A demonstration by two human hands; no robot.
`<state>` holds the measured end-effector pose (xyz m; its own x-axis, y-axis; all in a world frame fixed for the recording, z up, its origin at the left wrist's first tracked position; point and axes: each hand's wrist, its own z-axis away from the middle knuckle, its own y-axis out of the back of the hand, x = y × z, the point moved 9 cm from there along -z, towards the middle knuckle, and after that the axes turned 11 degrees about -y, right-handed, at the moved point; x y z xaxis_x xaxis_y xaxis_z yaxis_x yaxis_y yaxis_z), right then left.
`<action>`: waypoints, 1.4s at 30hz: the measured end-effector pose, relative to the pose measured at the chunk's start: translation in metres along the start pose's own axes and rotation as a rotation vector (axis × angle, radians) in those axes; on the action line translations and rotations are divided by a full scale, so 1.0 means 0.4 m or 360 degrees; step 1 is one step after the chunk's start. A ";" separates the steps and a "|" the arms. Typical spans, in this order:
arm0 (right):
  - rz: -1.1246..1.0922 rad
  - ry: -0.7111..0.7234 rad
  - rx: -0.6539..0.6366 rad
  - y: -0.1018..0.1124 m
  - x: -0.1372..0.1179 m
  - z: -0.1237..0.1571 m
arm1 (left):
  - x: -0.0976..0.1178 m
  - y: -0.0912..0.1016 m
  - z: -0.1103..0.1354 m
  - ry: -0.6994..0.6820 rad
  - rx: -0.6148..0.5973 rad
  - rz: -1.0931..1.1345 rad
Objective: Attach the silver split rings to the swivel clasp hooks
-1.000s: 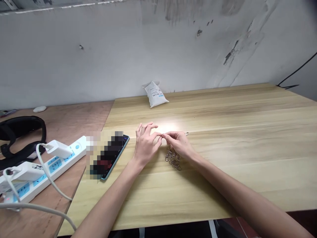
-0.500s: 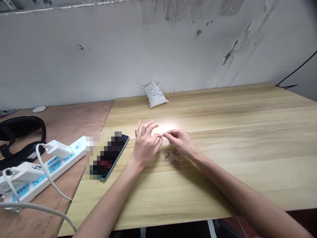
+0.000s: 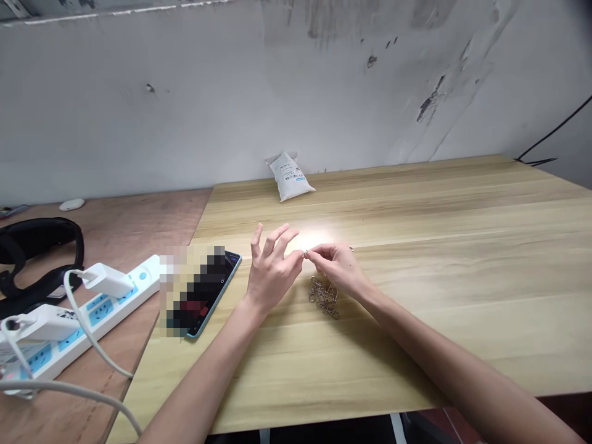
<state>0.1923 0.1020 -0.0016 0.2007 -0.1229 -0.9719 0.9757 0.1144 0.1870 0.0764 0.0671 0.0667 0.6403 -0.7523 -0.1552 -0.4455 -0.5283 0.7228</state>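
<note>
Over the middle of the worktop, nearer its left edge than its right, the two hands meet fingertip to fingertip around a small metal piece, held just above the wood. The right hand has its grip closed on it, thumb and forefinger pinching one end. The left hand brings its thumb tip up against the other end with the remaining fingers fanned out; whether that grip truly clamps the piece I cannot tell. The piece is very small. Its long axis seems to run from hand to hand, roughly along the near edge, with the free end pointing left, though its exact shape is too fine to make out. To work it well, I judge the right pinch should hold firm and level while the left fingertips do the fine work, staying low over the wood. A pile of metal clasps lies just beneath the right hand, towards the near edge. A phone lies by the left edge, and a white pouch sits at the far edge.
</note>
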 end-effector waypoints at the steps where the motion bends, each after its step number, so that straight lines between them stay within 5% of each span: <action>1: 0.0023 0.0023 0.0015 0.001 -0.002 0.000 | 0.000 0.001 0.000 -0.0005 0.0008 -0.0004; 7: 0.0062 0.0029 0.0063 0.010 0.000 0.001 | 0.005 -0.006 -0.001 -0.0050 -0.0045 0.0048; 15: -0.0028 0.0040 -0.0114 -0.002 -0.008 0.003 | -0.007 -0.010 0.002 -0.0018 -0.0022 0.0048; 23: 0.0248 0.0234 -0.0106 -0.011 -0.024 0.008 | -0.007 -0.024 0.002 -0.0046 -0.0150 0.0106; 42: 0.0193 0.0060 -0.0198 -0.016 0.003 0.003 | -0.007 -0.031 0.008 -0.0137 -0.0135 0.0064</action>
<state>0.1864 0.0999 -0.0036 0.3106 -0.0641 -0.9484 0.9255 0.2478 0.2864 0.0782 0.0747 0.0561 0.5654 -0.8050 -0.1797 -0.4126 -0.4646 0.7835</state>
